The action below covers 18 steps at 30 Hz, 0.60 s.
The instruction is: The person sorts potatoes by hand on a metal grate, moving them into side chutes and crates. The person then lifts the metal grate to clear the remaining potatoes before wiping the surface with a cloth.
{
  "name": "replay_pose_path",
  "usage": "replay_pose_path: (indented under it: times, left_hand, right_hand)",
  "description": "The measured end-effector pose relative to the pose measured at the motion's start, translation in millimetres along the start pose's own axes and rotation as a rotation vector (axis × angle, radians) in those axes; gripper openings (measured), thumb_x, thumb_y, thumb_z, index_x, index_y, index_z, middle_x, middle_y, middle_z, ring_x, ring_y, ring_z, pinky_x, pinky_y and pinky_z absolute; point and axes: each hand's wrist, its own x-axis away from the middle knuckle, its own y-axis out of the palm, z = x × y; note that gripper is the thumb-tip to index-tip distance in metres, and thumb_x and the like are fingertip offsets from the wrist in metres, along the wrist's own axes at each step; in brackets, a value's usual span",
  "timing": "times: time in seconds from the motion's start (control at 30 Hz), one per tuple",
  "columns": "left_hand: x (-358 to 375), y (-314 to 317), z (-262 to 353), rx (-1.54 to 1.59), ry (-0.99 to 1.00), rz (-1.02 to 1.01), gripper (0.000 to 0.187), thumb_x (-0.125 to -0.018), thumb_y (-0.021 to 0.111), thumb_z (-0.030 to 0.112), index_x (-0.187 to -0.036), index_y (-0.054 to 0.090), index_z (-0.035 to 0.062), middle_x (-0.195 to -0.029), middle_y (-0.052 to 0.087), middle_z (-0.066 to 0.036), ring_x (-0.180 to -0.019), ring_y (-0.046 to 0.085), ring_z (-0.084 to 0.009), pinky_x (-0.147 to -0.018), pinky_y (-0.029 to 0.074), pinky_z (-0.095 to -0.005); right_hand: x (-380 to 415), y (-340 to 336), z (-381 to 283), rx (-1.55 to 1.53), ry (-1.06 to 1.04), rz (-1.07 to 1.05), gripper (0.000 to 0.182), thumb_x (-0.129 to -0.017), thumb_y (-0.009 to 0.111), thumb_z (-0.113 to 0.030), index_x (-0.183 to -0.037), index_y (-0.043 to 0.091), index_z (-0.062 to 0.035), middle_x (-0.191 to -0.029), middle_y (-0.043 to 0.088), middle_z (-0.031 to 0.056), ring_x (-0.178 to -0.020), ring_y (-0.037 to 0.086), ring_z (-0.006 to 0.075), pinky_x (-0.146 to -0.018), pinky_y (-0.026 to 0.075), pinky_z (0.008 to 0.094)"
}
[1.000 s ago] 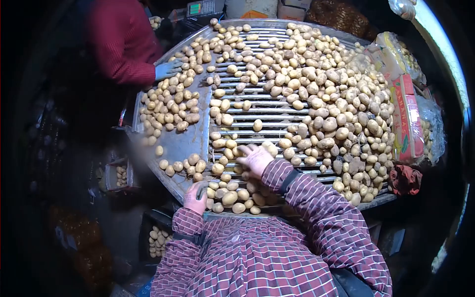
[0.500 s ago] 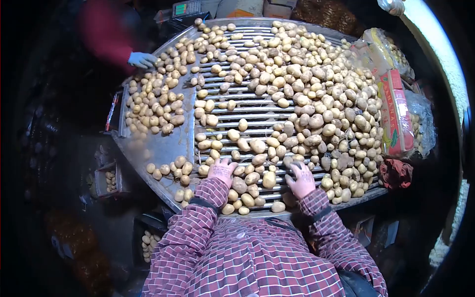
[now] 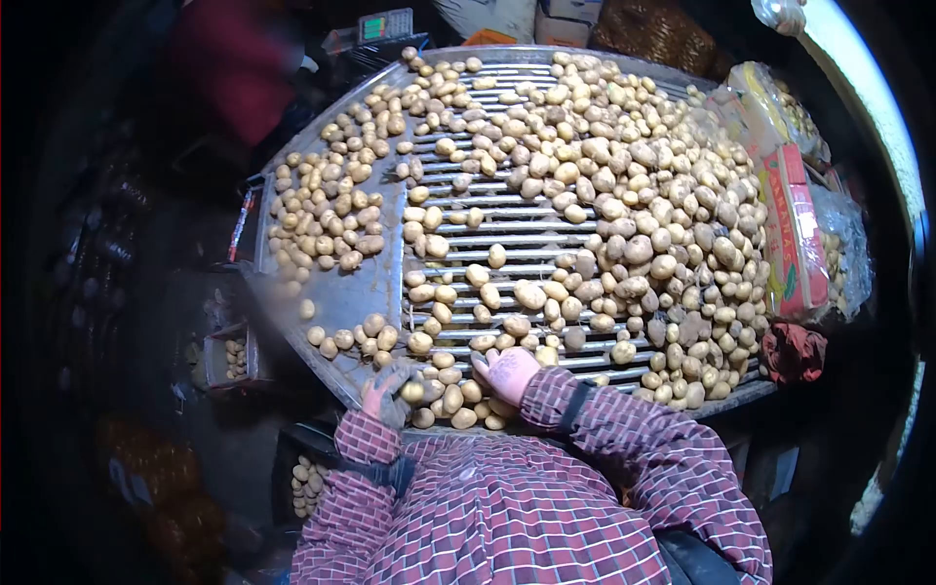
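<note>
Many potatoes (image 3: 639,195) lie spread over a slatted metal rack (image 3: 507,229), thickest on its right side. My left hand (image 3: 388,392), in a pink and grey glove, is closed round a potato (image 3: 412,392) at the near left edge. My right hand (image 3: 506,374), also gloved, rests by the potatoes near the front edge; its fingertips are partly hidden, so its hold is unclear. More potatoes (image 3: 327,214) lie on the flat metal plate (image 3: 361,288) at the left.
At the upper left is a co-worker's red sleeve (image 3: 239,73). A scale display (image 3: 372,27) stands beyond the rack. Red cartons (image 3: 795,234) and a red cloth (image 3: 793,353) are at the right. Below left, a crate (image 3: 210,361) holds potatoes.
My left hand has moved left and down and closed on a potato. My right hand has moved left. The co-worker's blue-gloved hand has left the potatoes. The whole view has shifted slightly.
</note>
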Motion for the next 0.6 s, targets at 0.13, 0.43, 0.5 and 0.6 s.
replay_pose_path:
  times: [0.13,0.43,0.5,0.6]
  left_hand:
    - [39.0,-4.9,-48.2,0.576,-0.487,0.032,0.032,-0.100,0.042,0.026,-0.112,0.059,0.0008,-0.089,0.061,-0.007,-0.075,0.060,-0.0143,-0.070,0.051,-0.0270]
    - [32.2,3.7,-18.2,0.810,-0.290,0.113,0.044,-0.090,0.065,0.018,-0.128,0.050,0.0016,-0.105,0.064,-0.006,-0.084,0.062,-0.0144,-0.076,0.052,-0.0266]
    - [39.6,-0.3,-26.3,0.687,-0.485,0.110,0.039,-0.087,0.067,0.010,-0.122,0.054,-0.0003,-0.101,0.066,-0.006,-0.089,0.063,-0.0141,-0.081,0.052,-0.0295]
    - [38.9,3.9,-32.0,0.466,-0.359,0.107,0.025,-0.089,0.064,0.017,-0.107,0.062,-0.0010,-0.088,0.067,-0.009,-0.073,0.065,-0.0176,-0.059,0.054,-0.0296]
  right_hand:
    - [-24.2,-17.7,-4.0,-0.269,0.053,0.010,0.058,-0.076,0.067,-0.030,-0.126,0.049,-0.0064,-0.110,0.059,0.0192,-0.100,0.061,0.0333,-0.083,0.051,0.0428]
    - [-24.8,-43.0,-58.9,-0.936,-0.189,0.108,0.087,-0.073,0.078,-0.029,-0.146,0.033,-0.0147,-0.134,0.050,0.0225,-0.124,0.049,0.0351,-0.103,0.041,0.0389]
    - [-29.8,-27.4,-52.8,-0.942,-0.177,0.119,0.087,-0.074,0.077,-0.036,-0.147,0.032,-0.0204,-0.134,0.051,0.0232,-0.122,0.052,0.0348,-0.101,0.042,0.0401]
    - [-34.7,-17.2,-47.8,-1.192,-0.247,0.095,0.075,-0.076,0.076,-0.030,-0.141,0.041,-0.0136,-0.117,0.060,0.0139,-0.100,0.061,0.0235,-0.083,0.050,0.0324]
